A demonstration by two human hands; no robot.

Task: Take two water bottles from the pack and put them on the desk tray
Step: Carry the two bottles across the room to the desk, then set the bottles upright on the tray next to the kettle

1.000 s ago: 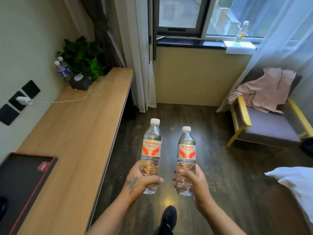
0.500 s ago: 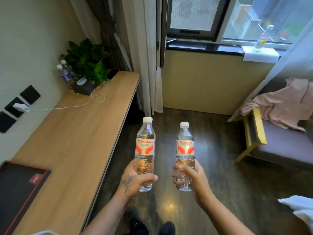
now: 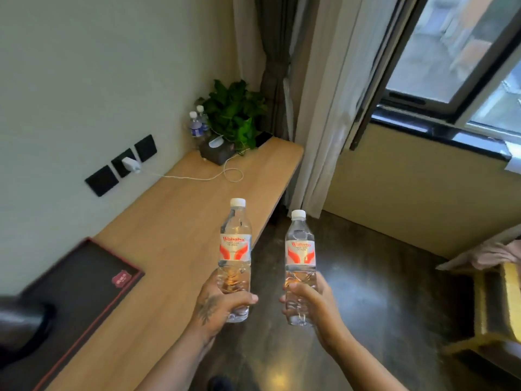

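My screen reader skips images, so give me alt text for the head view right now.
Each hand holds one upright, capped water bottle: left hand with left bottle, right hand with right bottle. The black red-edged desk tray lies lower left on the wooden desk, not yet reached.

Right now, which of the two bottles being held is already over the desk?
The bottle in the left hand: that bottle shows against the wooden desk, near its edge. The bottle in the right hand shows against dark floor.
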